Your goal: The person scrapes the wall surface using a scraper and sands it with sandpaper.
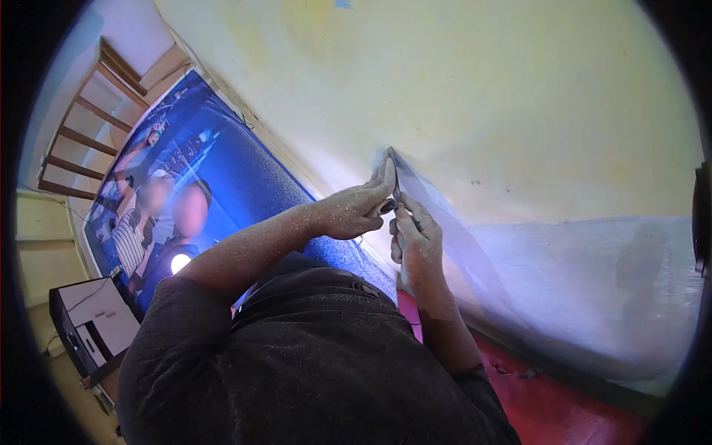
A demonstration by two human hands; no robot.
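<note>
Both dust-covered hands meet close to a yellowish wall (528,128). Between them a thin, dark-edged flat tool (394,175) stands nearly edge-on, perhaps a scraper blade; its kind is unclear. My left hand (361,206) reaches in from the left, its fingers extended along the tool. A short black part (388,207) shows by its thumb side, and whether that hand grips it cannot be told. Curled around the tool's lower part is my right hand (418,231), fingertips just below the black part. A whitish smooth area (556,261) covers the wall's lower portion.
At left hangs or leans a large blue printed panel (239,161) picturing people, with a bright light spot (181,264) on it. Beyond are a wooden ladder-like frame (89,142) and a white-and-dark cabinet (97,311). Red flooring (545,389) meets the wall's dark lower edge (589,372).
</note>
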